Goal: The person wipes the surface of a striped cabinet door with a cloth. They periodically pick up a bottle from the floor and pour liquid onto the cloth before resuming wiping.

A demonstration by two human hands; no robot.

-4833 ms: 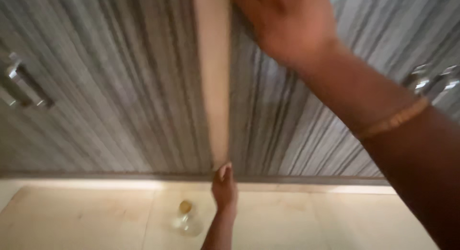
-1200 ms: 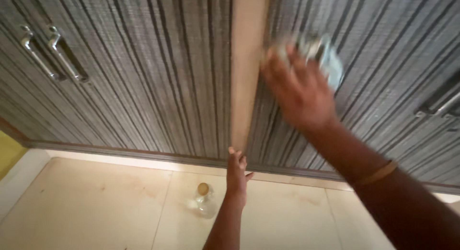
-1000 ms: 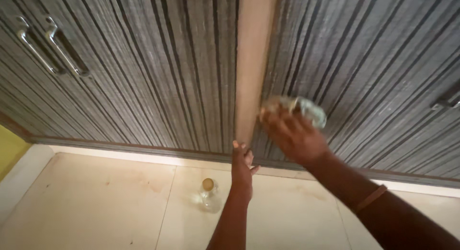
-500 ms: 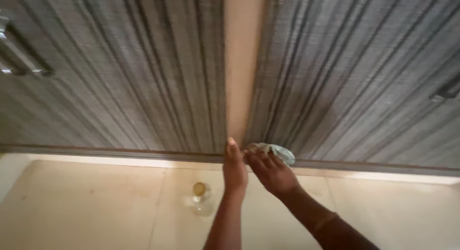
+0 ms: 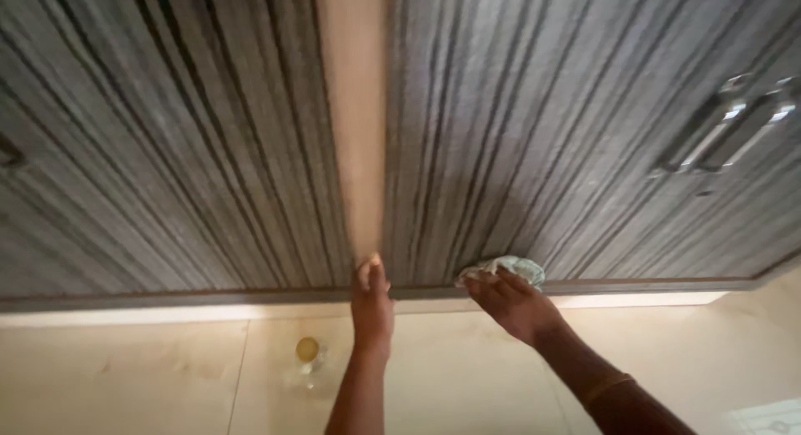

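My right hand [image 5: 509, 301] presses a crumpled pale blue-green cloth [image 5: 511, 267] against the bottom edge of the right striped grey cupboard door [image 5: 534, 135]. My left hand [image 5: 371, 306] rests with its fingertips on the lower end of the plain tan edge of a door [image 5: 355, 126] between the two striped panels. A thin band sits on my right wrist.
A clear glass bottle with a gold cap [image 5: 307, 362] stands on the cream tiled floor [image 5: 150, 377] left of my left arm. Metal handles [image 5: 722, 122] are on the right door. A dark plinth strip [image 5: 167, 299] runs along the cupboard's base.
My right hand with the cloth has come down the right door to its bottom edge and slid a little right. My left hand stays at the tan edge's base.
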